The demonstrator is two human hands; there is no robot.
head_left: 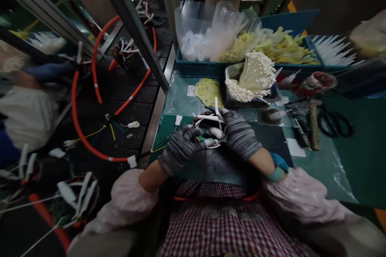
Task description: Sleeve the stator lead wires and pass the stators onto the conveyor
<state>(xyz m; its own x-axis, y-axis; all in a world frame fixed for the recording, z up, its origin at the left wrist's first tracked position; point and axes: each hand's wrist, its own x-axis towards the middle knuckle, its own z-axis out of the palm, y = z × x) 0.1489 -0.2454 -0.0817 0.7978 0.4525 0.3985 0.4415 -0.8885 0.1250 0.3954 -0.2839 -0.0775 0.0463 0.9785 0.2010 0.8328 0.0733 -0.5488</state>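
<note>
My left hand [185, 144], in a grey striped knit glove with pale fingertips, grips the near left side of a ring-shaped motor stator [199, 119]. My right hand [241, 133], gloved the same way, closes on its right side. White sleeves [208, 117] stick up and across the stator's top, and dark red windings show at its far left rim. Small green and yellow bits show near my left fingertips, too small to name. A white connector [178, 120] on thin wires lies just left of the stator. My fingers hide much of the ring.
Blue bins [196, 66] of yellow and white pieces line the back. A bundle of white-tipped ties [256, 74] sits before them. Black scissors [335, 122] and hand tools lie right. Left, a dark conveyor [144, 112] carries orange cables [75, 116] and stators; a co-worker's sleeve [28, 116] is beyond.
</note>
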